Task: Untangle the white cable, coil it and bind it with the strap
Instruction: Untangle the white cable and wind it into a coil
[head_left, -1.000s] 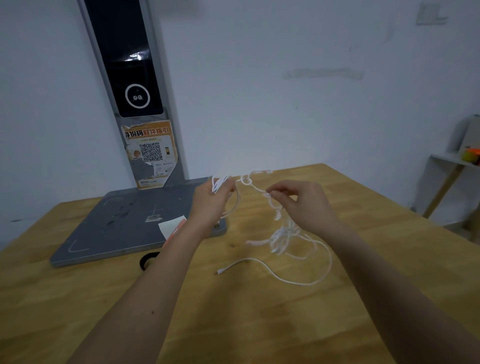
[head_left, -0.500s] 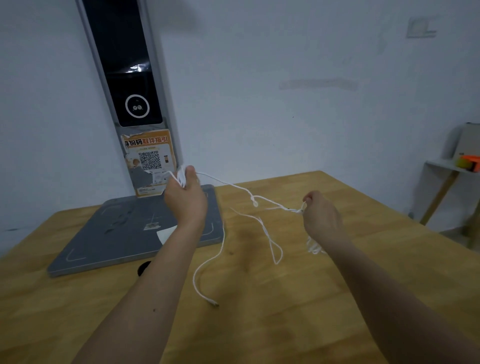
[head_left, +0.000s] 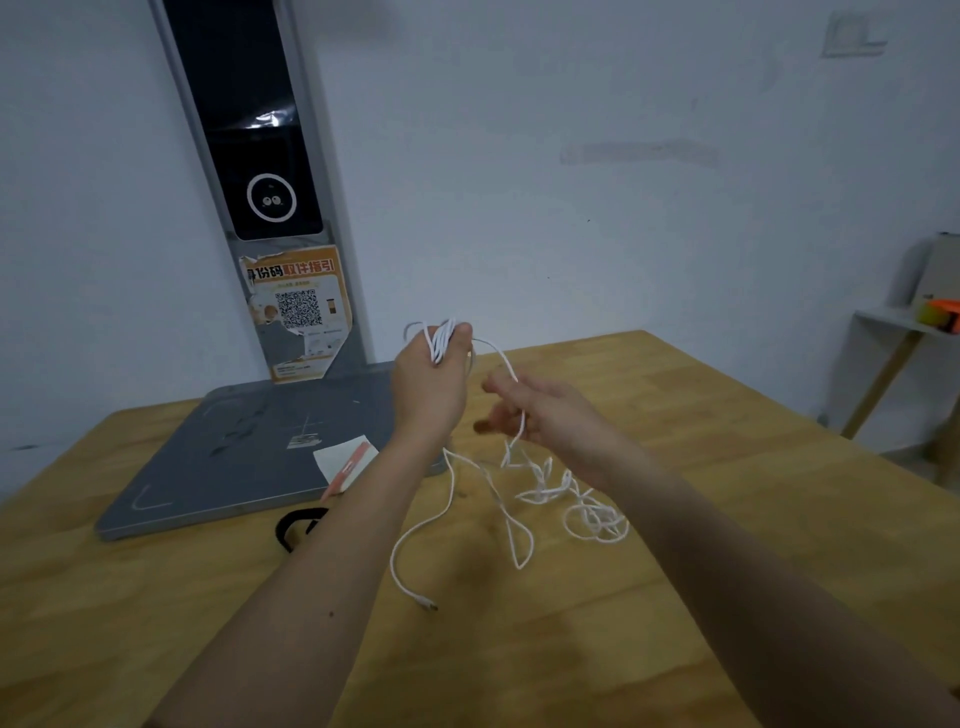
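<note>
My left hand (head_left: 431, 384) is raised above the table and grips several gathered loops of the white cable (head_left: 519, 499). One strand arcs from that bundle to my right hand (head_left: 545, 415), whose fingers curl loosely round it. Below the right hand the cable hangs in a kinked tangle and ends in small loops on the wood. One free end with a plug lies near the front at the middle. The black strap (head_left: 291, 525) lies on the table beside my left forearm, partly hidden by it.
A grey scale-like base plate (head_left: 234, 457) with an upright black-screened post (head_left: 249, 156) stands at the back left. A white and orange card (head_left: 345, 460) lies on its corner. The wooden table (head_left: 675, 519) stretches right. A small side shelf (head_left: 904, 322) stands at the far right.
My hands, stretched apart half a second ago, have come together again. The left hand now holds more loops, and the slack cable has dropped back onto the table.
</note>
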